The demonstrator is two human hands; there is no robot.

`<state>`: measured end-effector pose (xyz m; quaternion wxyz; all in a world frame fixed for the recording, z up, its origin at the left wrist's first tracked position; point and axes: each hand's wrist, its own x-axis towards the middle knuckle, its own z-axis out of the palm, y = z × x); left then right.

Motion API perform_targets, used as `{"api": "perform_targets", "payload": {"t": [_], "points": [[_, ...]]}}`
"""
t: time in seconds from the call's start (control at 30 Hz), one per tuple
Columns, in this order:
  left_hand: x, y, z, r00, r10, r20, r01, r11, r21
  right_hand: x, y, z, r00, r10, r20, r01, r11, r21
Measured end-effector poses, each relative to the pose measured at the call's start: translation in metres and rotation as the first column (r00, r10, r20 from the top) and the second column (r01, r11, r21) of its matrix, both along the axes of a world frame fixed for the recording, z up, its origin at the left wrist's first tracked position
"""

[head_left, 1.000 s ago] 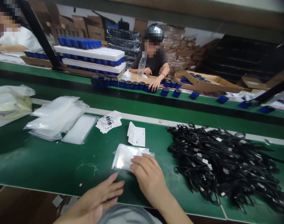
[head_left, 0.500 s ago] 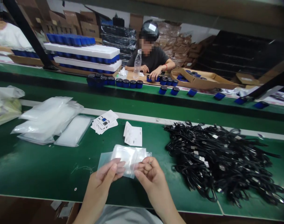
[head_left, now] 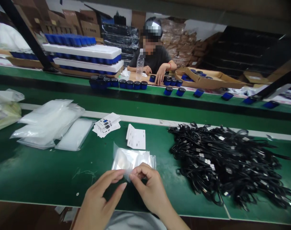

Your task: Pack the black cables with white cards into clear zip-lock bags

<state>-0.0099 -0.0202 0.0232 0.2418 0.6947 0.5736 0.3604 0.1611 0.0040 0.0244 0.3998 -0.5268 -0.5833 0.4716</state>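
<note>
A clear zip bag (head_left: pixel 130 159) with something pale inside hangs just above the green work table (head_left: pixel 40 172). My right hand (head_left: pixel 147 188) pinches its lower edge between thumb and fingers. My left hand (head_left: pixel 101 195) is just left of that pinch, its fingertips at the bag's edge and its thumb apart, below the bag. Beyond the bag lies a folded white leaflet (head_left: pixel 136 136), and a small stack of printed cards (head_left: pixel 106 125) sits to its left.
A large heap of black cables (head_left: pixel 222 159) fills the table's right side. Flat clear plastic bags (head_left: pixel 49 121) lie at left. Past a white strip, blue-lidded jars (head_left: pixel 130 84) line a further green bench, where a co-worker's hand (head_left: pixel 160 76) rests among them.
The bag has turned and dropped slightly toward the table. My left hand has moved down and left, its thumb now away from the bag, while my right hand keeps its pinch.
</note>
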Motion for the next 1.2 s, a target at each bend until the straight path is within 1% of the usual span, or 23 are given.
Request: {"api": "perform_targets", "payload": {"t": [0.03,0.1,0.17,0.23,0.43,0.53,0.6,0.67,0.73,0.8,0.83,0.93,1.07,1.13,1.2], "points": [[0.004,0.001,0.001,0.999,-0.013,0.05,0.017,0.996,-0.091,-0.002,0.0,0.0,1.0,0.013,0.009,-0.013,1.0,0.012],[0.011,0.004,0.003,0.99,0.012,0.143,0.021,0.975,-0.223,-0.003,0.001,0.001,0.999,0.047,0.01,-0.047,0.999,0.021],[0.014,0.008,0.006,0.98,0.044,0.193,0.015,0.955,-0.295,-0.003,0.001,0.002,0.997,0.072,-0.002,-0.072,0.997,0.009],[0.015,0.012,0.009,0.978,0.053,0.201,0.016,0.944,-0.33,-0.002,0.002,0.002,0.996,0.085,-0.011,-0.085,0.996,-0.01],[0.016,0.015,0.014,0.984,0.048,0.171,0.016,0.935,-0.354,0.004,0.004,0.0,0.993,0.118,-0.006,-0.118,0.992,-0.035],[0.017,0.015,0.013,0.98,0.041,0.193,0.042,0.912,-0.408,0.005,0.003,0.0,0.991,0.132,-0.02,-0.132,0.99,-0.04],[0.017,0.015,0.012,0.981,0.025,0.195,0.062,0.901,-0.429,0.005,0.003,0.001,0.989,0.148,0.003,-0.148,0.989,-0.02],[0.017,0.015,0.013,0.992,-0.015,0.126,0.063,0.919,-0.39,0.005,0.002,0.004,0.986,0.156,0.063,-0.157,0.987,0.021],[0.017,0.016,0.015,0.997,-0.073,-0.01,0.066,0.945,-0.32,0.006,0.002,0.007,0.979,0.148,0.137,-0.159,0.985,0.072],[0.017,0.018,0.016,0.985,-0.131,-0.117,0.091,0.951,-0.294,0.006,-0.001,0.009,0.968,0.129,0.217,-0.158,0.98,0.12],[0.017,0.019,0.017,0.978,-0.154,-0.14,0.106,0.947,-0.303,0.006,-0.003,0.009,0.958,0.116,0.261,-0.157,0.978,0.141],[0.019,0.022,0.015,0.976,-0.18,-0.12,0.131,0.933,-0.336,0.004,-0.012,0.007,0.916,0.048,0.399,-0.145,0.965,0.217],[0.024,0.023,0.01,0.987,-0.162,0.004,0.152,0.915,-0.374,0.0,-0.019,0.002,0.835,-0.032,0.55,-0.16,0.941,0.298],[0.027,0.022,0.008,0.986,-0.162,0.049,0.168,0.906,-0.387,-0.001,-0.019,0.001,0.815,-0.051,0.577,-0.154,0.941,0.302],[0.03,0.021,0.006,0.985,-0.165,0.052,0.172,0.909,-0.379,-0.001,-0.017,0.002,0.816,-0.05,0.576,-0.146,0.946,0.289]]}}
